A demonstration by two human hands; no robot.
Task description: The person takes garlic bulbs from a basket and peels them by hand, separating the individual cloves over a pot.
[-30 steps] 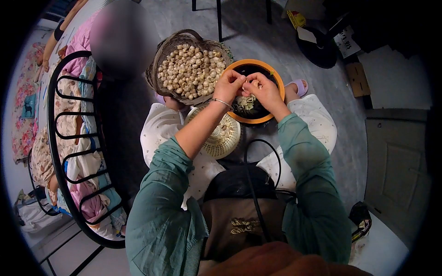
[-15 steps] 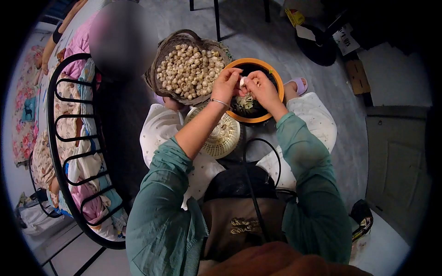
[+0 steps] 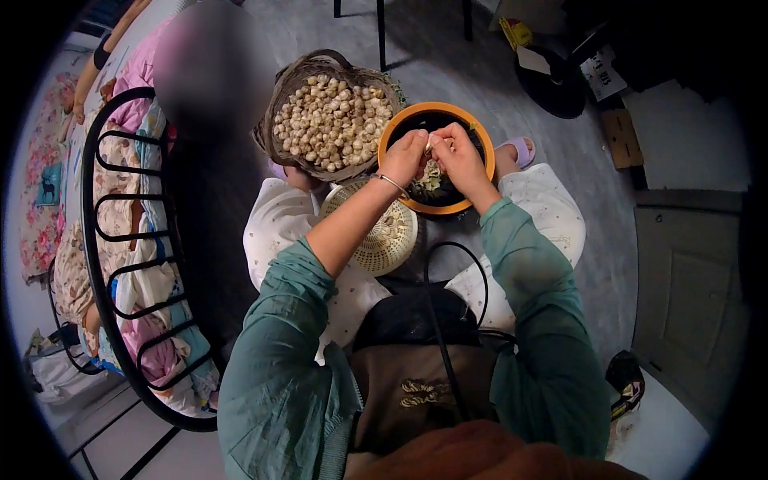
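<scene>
The left hand and right hand meet above the orange-rimmed basin, each grip pinching 1 small pale piece between the fingertips. Leafy scraps lie in the basin beneath them. Adjacent to the basin, on the wearer's left, a woven basket contains many round, whitish bulbs. Nearer the wearer, between the legs, 1 cream perforated colander contains several pale pieces too small to identify. A bracelet encircles the left wrist.
</scene>
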